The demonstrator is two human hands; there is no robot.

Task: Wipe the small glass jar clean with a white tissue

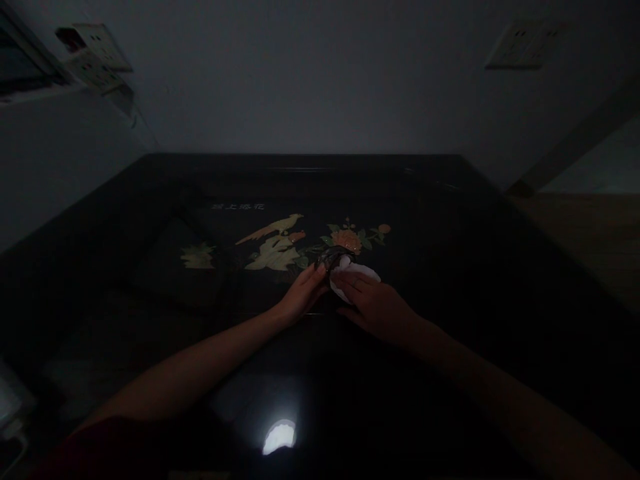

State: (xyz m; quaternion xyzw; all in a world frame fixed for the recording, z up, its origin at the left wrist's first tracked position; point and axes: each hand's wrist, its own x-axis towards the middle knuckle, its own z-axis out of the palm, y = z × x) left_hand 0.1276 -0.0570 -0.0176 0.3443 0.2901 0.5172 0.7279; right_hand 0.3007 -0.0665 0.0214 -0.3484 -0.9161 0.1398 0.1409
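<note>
My left hand (303,291) is closed on a small dark, shiny object (334,256), whose exact kind is too dim to make out. My right hand (379,301) grips a white cloth or tissue (364,269), its fingers pressed over it. The cloth touches or lies right against the dark object's right side. Both hands are together over the middle of a glossy black tabletop (425,373).
Inlaid pictures of a bird (270,231) and a flower (347,240) decorate the tabletop behind my hands. A wall rises at the far edge, with sockets (103,48) at left and another socket plate (523,43) at right. A white item with a cable (13,407) sits at lower left.
</note>
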